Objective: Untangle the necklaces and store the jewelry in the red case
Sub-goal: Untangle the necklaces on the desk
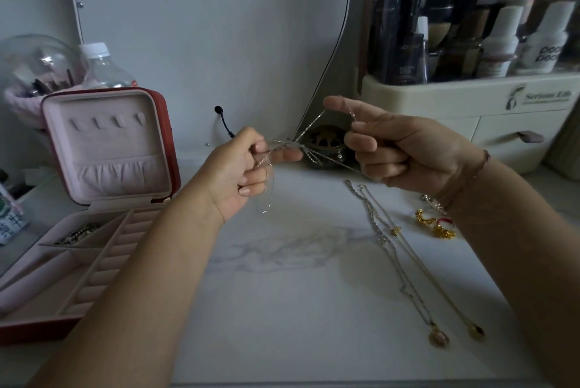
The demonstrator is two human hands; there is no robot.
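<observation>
A thin silver chain (309, 131) is stretched in the air between both hands above the marble table. My left hand (243, 172) pinches its tangled part between thumb and forefinger, and a loop hangs below. My right hand (395, 149) grips the other strands, forefinger pointing left. The red case (94, 199) stands open at the left, pink inside, with some jewelry in a back compartment. Two necklaces with pendants (408, 262) lie stretched out on the table at the right. Gold earrings (434, 224) lie beside them.
A cream cosmetics organizer (470, 98) with bottles stands at the back right. A small dark round jar (326, 142) sits behind the hands. A clear bottle (100, 67) and a glass dome stand behind the case. The marble tabletop (282, 293) shows bare between my arms.
</observation>
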